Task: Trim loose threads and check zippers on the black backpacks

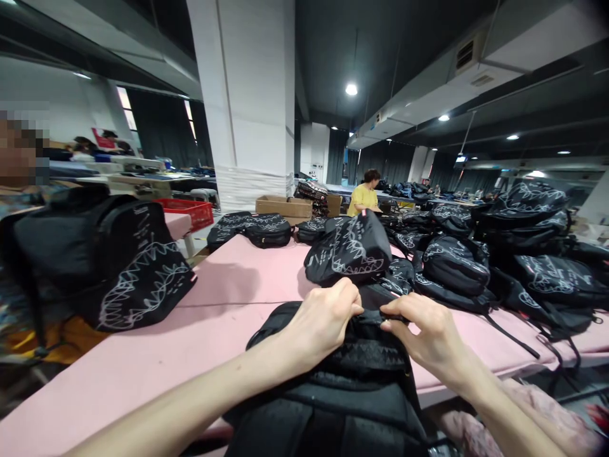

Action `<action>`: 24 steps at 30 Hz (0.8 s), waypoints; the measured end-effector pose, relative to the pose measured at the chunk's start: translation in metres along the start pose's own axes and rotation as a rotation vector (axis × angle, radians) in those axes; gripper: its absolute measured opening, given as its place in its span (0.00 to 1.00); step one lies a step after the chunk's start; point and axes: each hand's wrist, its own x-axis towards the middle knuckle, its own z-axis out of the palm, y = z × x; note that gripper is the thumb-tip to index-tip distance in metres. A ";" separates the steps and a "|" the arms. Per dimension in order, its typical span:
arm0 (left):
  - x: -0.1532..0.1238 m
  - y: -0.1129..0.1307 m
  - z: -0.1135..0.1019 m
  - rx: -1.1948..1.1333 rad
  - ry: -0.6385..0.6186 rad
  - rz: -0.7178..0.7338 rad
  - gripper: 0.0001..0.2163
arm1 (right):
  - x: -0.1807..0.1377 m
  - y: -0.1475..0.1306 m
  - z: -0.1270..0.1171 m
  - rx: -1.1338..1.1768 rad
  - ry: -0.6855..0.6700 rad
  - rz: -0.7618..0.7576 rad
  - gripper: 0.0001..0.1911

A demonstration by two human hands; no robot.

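From the head camera, both hands meet on the top edge of a black backpack that lies on the near side of a pink table, its padded back facing up and its lower part hanging off the table edge towards the person. The left hand is curled shut over the top of the bag, its fingers folded down on the fabric. Just beside it, the right hand pinches a dark bit of the same top edge between thumb and forefinger; which part of the bag that is cannot be told. The two grips sit close together, almost touching. Right beyond them, nearly against the knuckles, stands a scribble-printed backpack, black with white line drawings and tilted over. Out past the right hand a heap of similar backpacks covers that end of the table, with straps trailing over the edge. Well off to the left of the grips, another person holds up a printed bag. Farther beyond the hands two flat bags lie side by side, with a cardboard box and a red crate behind them, a white pillar rising there, and a person in a yellow shirt far back.
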 end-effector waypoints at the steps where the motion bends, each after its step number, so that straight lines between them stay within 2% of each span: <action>1: 0.000 0.000 0.000 -0.004 -0.001 0.001 0.07 | 0.000 0.000 0.000 -0.001 -0.004 0.001 0.04; 6: 0.000 -0.003 -0.002 -0.078 0.012 -0.018 0.07 | 0.002 -0.002 -0.001 -0.016 -0.004 0.021 0.05; 10: -0.001 -0.006 -0.002 -0.153 0.022 -0.028 0.07 | 0.006 -0.004 0.002 -0.061 0.022 -0.021 0.04; 16: -0.002 -0.005 -0.003 -0.182 0.016 -0.047 0.08 | 0.016 -0.008 -0.001 -0.142 -0.047 -0.086 0.05; 24: -0.002 -0.008 -0.001 -0.198 0.028 -0.045 0.08 | 0.021 -0.008 -0.001 -0.133 -0.097 -0.082 0.08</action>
